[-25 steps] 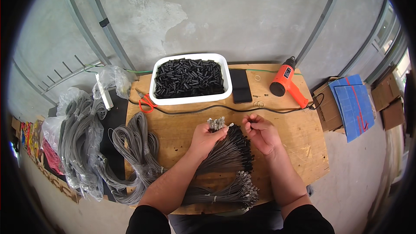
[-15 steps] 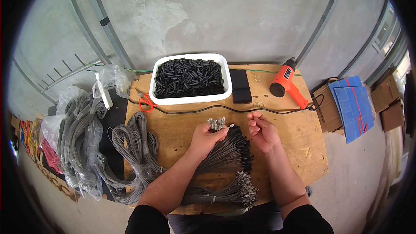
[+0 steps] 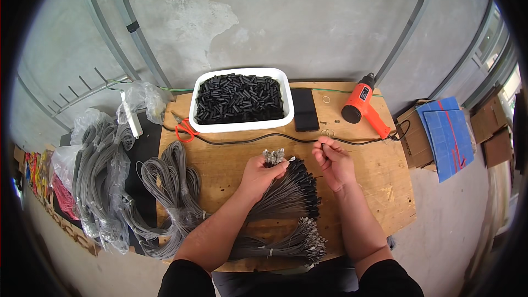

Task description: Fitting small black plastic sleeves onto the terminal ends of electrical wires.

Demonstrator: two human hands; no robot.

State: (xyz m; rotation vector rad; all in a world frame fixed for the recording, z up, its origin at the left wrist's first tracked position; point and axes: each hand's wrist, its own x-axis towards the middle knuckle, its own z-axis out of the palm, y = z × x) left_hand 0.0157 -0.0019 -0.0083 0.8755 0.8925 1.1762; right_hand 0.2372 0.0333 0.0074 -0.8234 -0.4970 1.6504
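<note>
My left hand (image 3: 259,177) is closed around a bunch of grey cables, and their silvery ends (image 3: 274,157) stick up above the fingers. One white-tipped end (image 3: 291,159) pokes out beside the thumb. To the right, my right hand (image 3: 335,168) pinches a small dark piece, seemingly a black sleeve (image 3: 323,146), mostly hidden by the fingertips. Between my forearms lie grey cables fanned out with black sleeves (image 3: 312,190) on their ends. Nearer me rests another tied cable bundle (image 3: 275,248) with bare pale ends. A white tub (image 3: 239,128) full of black sleeves (image 3: 242,96) stands beyond my hands.
Right of the tub lie a black phone (image 3: 306,110) and an orange heat gun (image 3: 366,107). A black cord (image 3: 247,142) crosses the wooden table (image 3: 385,187). Orange-handled scissors (image 3: 187,130) sit at the tub's left. Coiled grey cables (image 3: 176,187) fill the left side.
My right hand has shifted slightly up and left, and the dark piece now shows between its fingertips. My left hand stays almost in place, still holding the cables.
</note>
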